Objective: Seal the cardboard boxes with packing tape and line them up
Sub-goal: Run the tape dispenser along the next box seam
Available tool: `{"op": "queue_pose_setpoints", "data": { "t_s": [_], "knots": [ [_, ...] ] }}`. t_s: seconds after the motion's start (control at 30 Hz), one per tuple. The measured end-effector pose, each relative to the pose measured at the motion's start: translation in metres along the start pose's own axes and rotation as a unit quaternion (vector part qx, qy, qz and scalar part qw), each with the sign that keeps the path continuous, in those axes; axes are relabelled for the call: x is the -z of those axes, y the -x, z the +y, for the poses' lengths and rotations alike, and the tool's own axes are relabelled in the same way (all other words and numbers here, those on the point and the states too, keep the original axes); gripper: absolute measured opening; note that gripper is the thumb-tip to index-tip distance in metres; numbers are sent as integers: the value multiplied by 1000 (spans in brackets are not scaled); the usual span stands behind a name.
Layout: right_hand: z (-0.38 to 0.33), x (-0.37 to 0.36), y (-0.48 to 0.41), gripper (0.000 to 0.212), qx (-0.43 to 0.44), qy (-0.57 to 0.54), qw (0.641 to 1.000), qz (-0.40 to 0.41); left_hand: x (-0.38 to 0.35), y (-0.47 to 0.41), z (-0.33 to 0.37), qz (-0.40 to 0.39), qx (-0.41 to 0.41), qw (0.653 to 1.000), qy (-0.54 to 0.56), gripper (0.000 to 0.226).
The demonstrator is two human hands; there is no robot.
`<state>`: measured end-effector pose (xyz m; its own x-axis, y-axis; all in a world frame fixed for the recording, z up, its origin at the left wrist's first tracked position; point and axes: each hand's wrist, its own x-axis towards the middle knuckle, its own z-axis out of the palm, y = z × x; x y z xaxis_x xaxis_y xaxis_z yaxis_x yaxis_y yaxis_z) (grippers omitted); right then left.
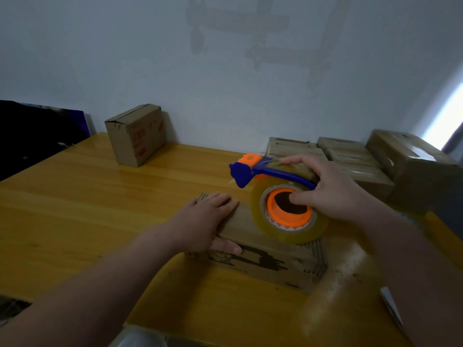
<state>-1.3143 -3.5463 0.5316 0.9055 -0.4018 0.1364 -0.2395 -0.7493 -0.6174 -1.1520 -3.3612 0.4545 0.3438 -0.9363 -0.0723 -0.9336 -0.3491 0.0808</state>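
Note:
A flat cardboard box (pixel 265 259) with black print on its front lies on the yellow wooden table (pixel 82 209) in front of me. My left hand (pixel 203 221) rests on the box's left end, fingers straight on top and thumb down the front. My right hand (pixel 333 189) grips a tape dispenser (pixel 275 194) with a blue frame, an orange hub and a clear tape roll, held over the right part of the box top. The thumb sits in the hub.
One small upright cardboard box (pixel 136 135) stands at the back left against the wall. Several cardboard boxes (pixel 350 156) lie side by side at the back right. A dark object (pixel 37 136) sits beyond the table's left edge.

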Motion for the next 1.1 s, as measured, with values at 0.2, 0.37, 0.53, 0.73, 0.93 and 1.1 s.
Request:
{"op": "queue_pose_setpoints", "data": {
  "t_s": [0.2, 0.37, 0.53, 0.73, 0.93, 1.1],
  "knots": [
    [1, 0, -1, 67, 9, 17, 1000, -8, 23, 4, 6, 168, 125, 894, 396, 37],
    [-3, -2, 1, 67, 24, 26, 999, -6, 41, -4, 7, 27, 252, 592, 765, 41],
    [-5, -4, 1, 67, 34, 34, 999, -3, 47, -10, 7, 15, 245, 575, 781, 18],
    [-11, -3, 0, 65, 64, 14, 997, -28, 45, -7, 3, 32, 273, 570, 774, 9],
    [-24, 1, -4, 66, 72, 73, 992, -70, 42, -5, -2, 105, 280, 632, 715, 15],
    [-33, 9, -9, 67, 80, 100, 986, -111, 36, 9, -29, 143, 320, 643, 681, 12]
  ]
}}
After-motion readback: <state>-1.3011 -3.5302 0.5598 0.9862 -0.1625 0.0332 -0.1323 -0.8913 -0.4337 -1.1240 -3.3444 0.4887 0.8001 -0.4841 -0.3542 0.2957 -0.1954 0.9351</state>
